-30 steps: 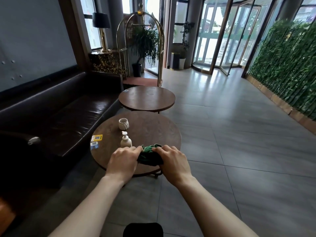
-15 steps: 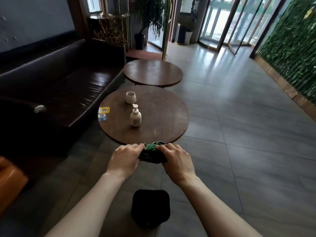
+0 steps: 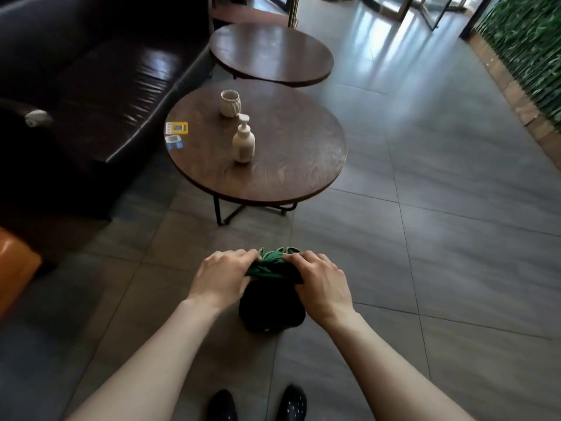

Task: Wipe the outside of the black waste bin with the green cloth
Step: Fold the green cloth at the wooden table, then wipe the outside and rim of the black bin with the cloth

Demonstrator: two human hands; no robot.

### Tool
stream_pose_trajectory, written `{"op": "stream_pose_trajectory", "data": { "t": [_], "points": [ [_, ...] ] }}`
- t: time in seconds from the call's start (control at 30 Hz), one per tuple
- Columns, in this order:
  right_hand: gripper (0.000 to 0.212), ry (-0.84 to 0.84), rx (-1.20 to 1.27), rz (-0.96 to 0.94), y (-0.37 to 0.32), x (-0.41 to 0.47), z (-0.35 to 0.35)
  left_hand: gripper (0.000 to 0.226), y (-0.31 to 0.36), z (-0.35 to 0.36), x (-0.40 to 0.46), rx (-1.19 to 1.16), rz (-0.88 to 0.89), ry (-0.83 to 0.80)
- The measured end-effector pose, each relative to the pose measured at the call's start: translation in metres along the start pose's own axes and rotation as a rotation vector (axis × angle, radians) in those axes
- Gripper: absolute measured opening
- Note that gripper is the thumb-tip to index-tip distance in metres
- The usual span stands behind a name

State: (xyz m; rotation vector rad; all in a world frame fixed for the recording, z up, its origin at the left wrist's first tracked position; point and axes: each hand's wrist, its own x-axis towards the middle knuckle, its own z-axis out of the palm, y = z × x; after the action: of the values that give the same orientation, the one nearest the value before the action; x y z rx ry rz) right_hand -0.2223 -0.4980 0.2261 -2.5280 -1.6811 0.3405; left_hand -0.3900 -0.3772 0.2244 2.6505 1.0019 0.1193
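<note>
The black waste bin [image 3: 271,308] stands on the grey floor tiles right in front of my feet. A bunched green cloth [image 3: 272,264] is held over the bin's far top edge. My left hand [image 3: 223,276] grips the cloth's left side and my right hand [image 3: 322,282] grips its right side, both above the bin. The hands and cloth hide the bin's upper part; I cannot tell whether the cloth touches the bin.
A round wooden table [image 3: 288,165] stands just beyond the bin, bearing a pump bottle [image 3: 243,141], a pale cup [image 3: 230,103] and two small cards [image 3: 175,133]. A second round table [image 3: 270,53] lies farther back. A dark leather sofa [image 3: 100,95] lines the left; a plant wall [image 3: 528,47] the right.
My view has tilted down, so the bin has come fully into sight with my shoes. Both hands, still holding the cloth, now sit over the bin instead of the table edge.
</note>
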Motion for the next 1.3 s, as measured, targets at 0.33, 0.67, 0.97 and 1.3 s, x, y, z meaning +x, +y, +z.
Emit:
{"op": "stream_pose_trajectory", "data": {
  "t": [0.33, 0.67, 0.97, 1.3],
  "points": [
    [0.064, -0.053, 0.003, 0.115, 0.016, -0.021, 0.062, 0.044, -0.046, 0.037, -0.02, -0.037, -0.004, -0.006],
    [0.059, -0.147, 0.043, 0.199, 0.081, -0.039, 0.154, 0.064, -0.098, 0.132, -0.011, 0.028, -0.027, -0.062],
    [0.059, -0.25, 0.048, 0.254, 0.142, -0.065, 0.269, 0.078, -0.117, 0.26, -0.022, 0.051, -0.008, -0.201],
    [0.058, -0.335, -0.011, 0.174, 0.18, -0.067, 0.405, 0.089, -0.134, 0.411, -0.034, 0.051, 0.065, -0.3]
  ]
}}
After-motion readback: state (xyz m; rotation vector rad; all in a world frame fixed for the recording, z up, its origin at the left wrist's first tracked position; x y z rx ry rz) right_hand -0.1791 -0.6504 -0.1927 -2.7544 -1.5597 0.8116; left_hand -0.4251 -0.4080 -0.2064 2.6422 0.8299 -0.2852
